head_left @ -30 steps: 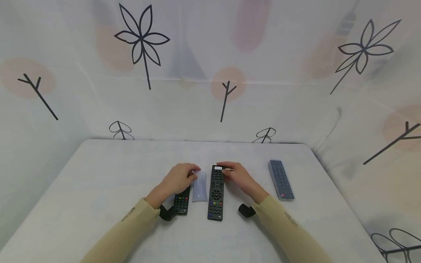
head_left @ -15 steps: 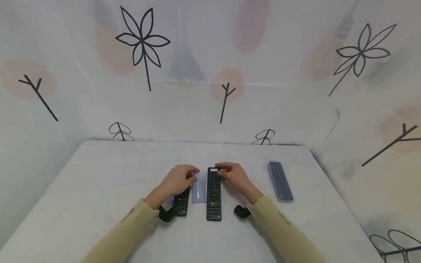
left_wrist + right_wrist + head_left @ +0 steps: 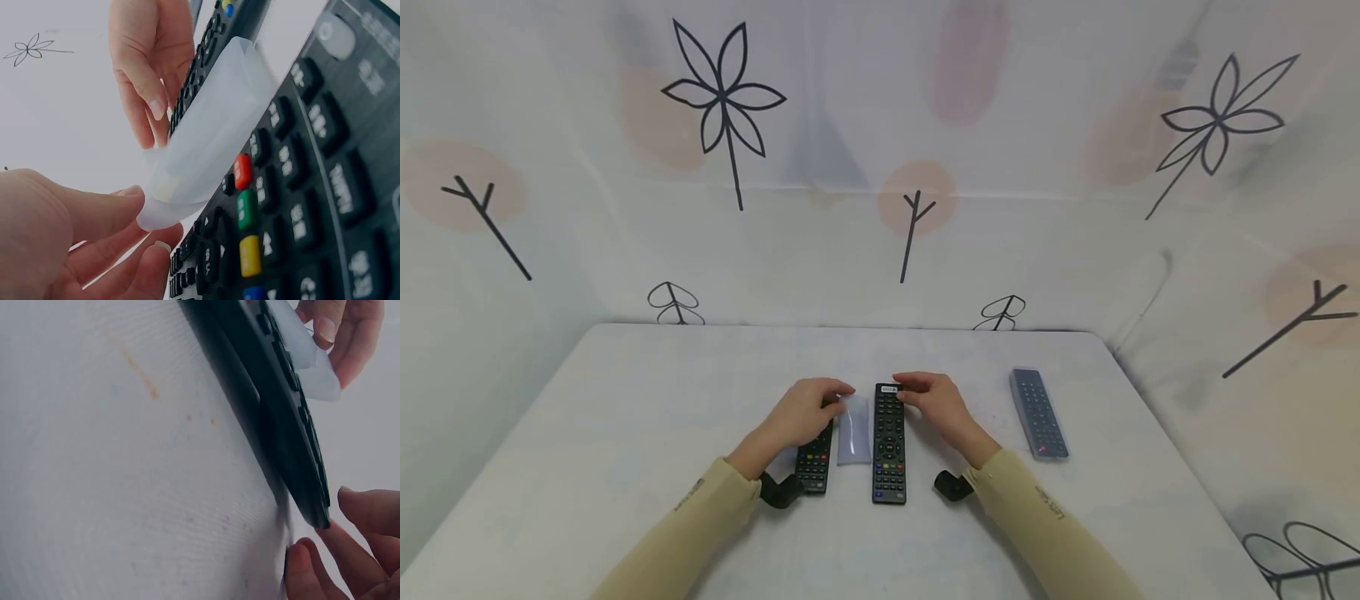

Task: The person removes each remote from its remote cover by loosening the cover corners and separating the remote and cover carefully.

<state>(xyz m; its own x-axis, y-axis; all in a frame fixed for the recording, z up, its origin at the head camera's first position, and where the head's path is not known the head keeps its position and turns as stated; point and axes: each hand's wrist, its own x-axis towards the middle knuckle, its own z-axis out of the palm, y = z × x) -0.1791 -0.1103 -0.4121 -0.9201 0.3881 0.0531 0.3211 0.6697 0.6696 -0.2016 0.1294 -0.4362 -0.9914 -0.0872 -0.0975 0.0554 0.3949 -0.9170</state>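
A clear plastic sleeve (image 3: 853, 433) lies mid-table in the head view. My left hand (image 3: 808, 412) pinches its far end between thumb and fingers; the left wrist view shows the sleeve's (image 3: 203, 134) open, slightly puffed shape. Just right of it is a black remote control (image 3: 889, 446) with a white label at its far end. My right hand (image 3: 936, 404) is at that far end, a finger touching the remote's (image 3: 275, 419) tip and the thumb slightly apart from it. Partly covered by my left hand, a second black remote (image 3: 814, 462) lies left of the sleeve.
A remote in a bluish clear cover (image 3: 1039, 414) lies toward the right side of the white table (image 3: 647, 392). Black wrist camera mounts (image 3: 781, 490) stick out from both sleeves. A patterned cloth backdrop (image 3: 820, 250) stands behind the table.
My right hand has shifted slightly left, and the labelled remote has come closer to the plastic sleeve and straightened. The left hand has stayed nearly in place.
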